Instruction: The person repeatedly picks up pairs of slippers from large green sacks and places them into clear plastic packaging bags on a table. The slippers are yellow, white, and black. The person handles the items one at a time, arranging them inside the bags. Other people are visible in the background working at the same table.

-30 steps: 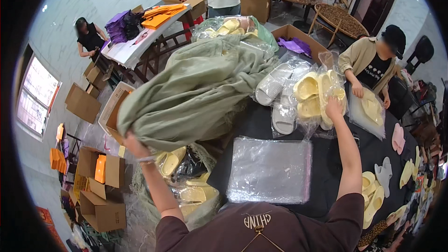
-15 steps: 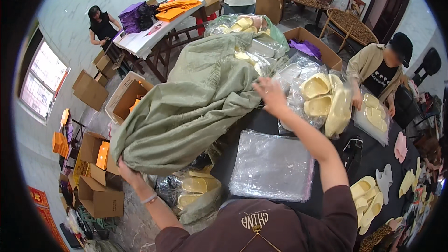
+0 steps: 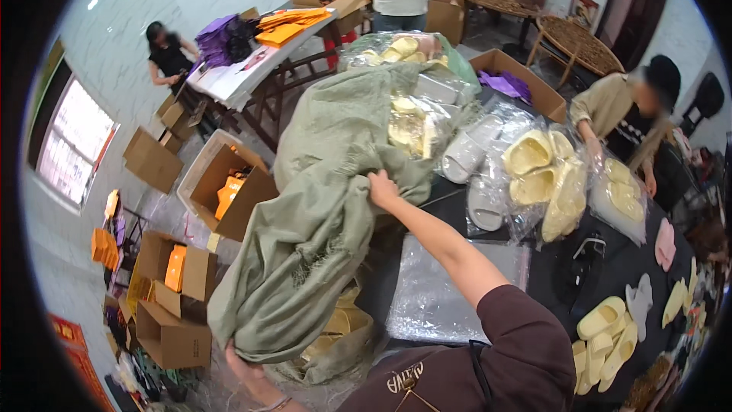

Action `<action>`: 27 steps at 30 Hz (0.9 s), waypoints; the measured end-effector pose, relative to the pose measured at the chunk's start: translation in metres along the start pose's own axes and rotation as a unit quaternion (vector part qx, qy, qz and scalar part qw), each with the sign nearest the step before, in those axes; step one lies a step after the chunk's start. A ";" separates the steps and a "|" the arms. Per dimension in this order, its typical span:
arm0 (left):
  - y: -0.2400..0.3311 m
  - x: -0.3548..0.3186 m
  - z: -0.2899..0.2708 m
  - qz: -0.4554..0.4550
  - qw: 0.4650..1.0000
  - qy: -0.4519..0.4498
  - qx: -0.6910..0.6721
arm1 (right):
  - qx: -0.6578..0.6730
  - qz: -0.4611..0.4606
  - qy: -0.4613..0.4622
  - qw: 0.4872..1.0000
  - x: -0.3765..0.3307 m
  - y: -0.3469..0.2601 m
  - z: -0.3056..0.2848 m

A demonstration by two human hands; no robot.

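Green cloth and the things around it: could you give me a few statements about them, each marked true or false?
1. The right hand grips the cloth. True.
2. The left hand rests on the plastic stack. False: it touches the cloth's lower end.
3. The plastic stack lies on the black table. True.
4. The pink slippers lie left of the plastic stack. False: they lie to its right.
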State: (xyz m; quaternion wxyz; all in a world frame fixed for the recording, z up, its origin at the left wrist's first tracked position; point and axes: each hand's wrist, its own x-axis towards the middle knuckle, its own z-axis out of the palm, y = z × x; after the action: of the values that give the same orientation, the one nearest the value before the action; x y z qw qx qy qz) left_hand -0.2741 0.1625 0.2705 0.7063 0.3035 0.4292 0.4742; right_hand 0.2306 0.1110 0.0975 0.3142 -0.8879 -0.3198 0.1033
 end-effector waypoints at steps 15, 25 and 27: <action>-0.202 -0.092 0.178 -0.003 0.858 -0.418 0.300 | 0.717 0.126 -0.302 0.616 -0.228 -0.032 -0.176; -0.126 -0.184 0.188 0.002 0.551 -0.749 0.369 | 0.454 0.091 -0.061 0.884 -0.308 0.034 -0.191; -0.065 -0.156 0.201 0.065 0.505 -0.824 0.249 | 0.441 0.063 -0.044 0.894 -0.330 0.042 -0.223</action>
State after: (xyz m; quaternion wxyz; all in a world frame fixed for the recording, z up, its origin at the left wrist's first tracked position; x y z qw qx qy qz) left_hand -0.0962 -0.0108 0.3558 0.6034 0.7480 -0.2669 -0.0717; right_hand 0.0818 -0.2324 0.2401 0.6518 -0.6713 -0.1980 0.2920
